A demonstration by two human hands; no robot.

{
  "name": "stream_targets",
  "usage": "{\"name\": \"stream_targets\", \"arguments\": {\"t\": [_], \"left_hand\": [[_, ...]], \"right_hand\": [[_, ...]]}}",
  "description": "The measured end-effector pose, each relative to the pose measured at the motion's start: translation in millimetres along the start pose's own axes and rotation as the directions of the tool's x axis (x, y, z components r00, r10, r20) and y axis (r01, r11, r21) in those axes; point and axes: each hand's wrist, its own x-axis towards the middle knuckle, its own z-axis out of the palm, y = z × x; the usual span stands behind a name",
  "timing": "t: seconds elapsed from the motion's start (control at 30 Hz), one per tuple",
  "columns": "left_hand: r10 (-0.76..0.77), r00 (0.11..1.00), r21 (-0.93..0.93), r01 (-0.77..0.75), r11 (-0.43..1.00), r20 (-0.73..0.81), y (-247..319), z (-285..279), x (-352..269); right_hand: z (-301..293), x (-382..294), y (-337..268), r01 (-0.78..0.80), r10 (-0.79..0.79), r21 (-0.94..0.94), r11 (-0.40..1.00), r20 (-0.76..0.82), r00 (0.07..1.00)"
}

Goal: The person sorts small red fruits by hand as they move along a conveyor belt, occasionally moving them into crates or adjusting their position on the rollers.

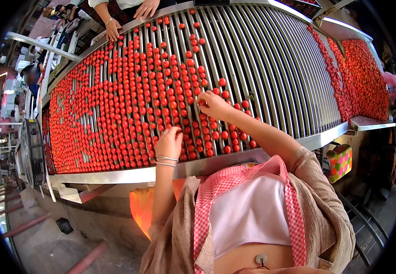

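Rows of small red tomatoes lie in the grooves between the metal rollers of a roller conveyor before me. My left hand hovers over the rows near the close edge, fingers curled inward and two thin bangles on the wrist. Farther in and to the right, my right hand reaches across with bent fingers pinched down beside several tomatoes. Whether either hand holds a tomato is hidden by the fingers. A small green sprig rests on the rollers right of my right hand.
Across the conveyor, another person's hand is at the far rail. A dense heap of tomatoes fills the right end. A black fan stands at the left end. The metal side rail runs close to my apron.
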Motion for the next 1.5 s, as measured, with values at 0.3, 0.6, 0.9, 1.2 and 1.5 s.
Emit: {"name": "stream_targets", "arguments": {"t": [0.3,0.6,0.9,1.2,1.5], "left_hand": [[-0.102,0.972,0.287,0.038,0.957,0.212,8.0,2.3,-2.5],[-0.141,0.973,0.497,0.033,0.867,0.18,30.8,12.2,-3.2],[-0.134,0.979,0.534,0.034,0.845,0.151,24.9,40.6,10.7],[-0.099,0.974,-0.613,-0.047,0.789,-0.202,102.1,12.6,-0.3],[0.427,0.827,-0.112,-0.495,0.862,-0.367,162.2,68.7,-11.4]], "right_hand": [[19.1,-34.1,-68.5,0.004,0.133,-0.322,0.947,0.401,0.906],[18.3,-39.6,-70.1,0.174,-0.005,-0.361,0.916,0.423,0.906],[-32.8,-74.6,-47.8,-0.626,0.327,0.736,-0.256,0.676,0.661],[-33.1,-87.8,-59.6,-0.425,0.33,0.718,-0.552,0.656,0.679],[-51.3,-120.3,-41.3,-0.321,0.399,0.783,-0.532,0.566,0.721]]}}
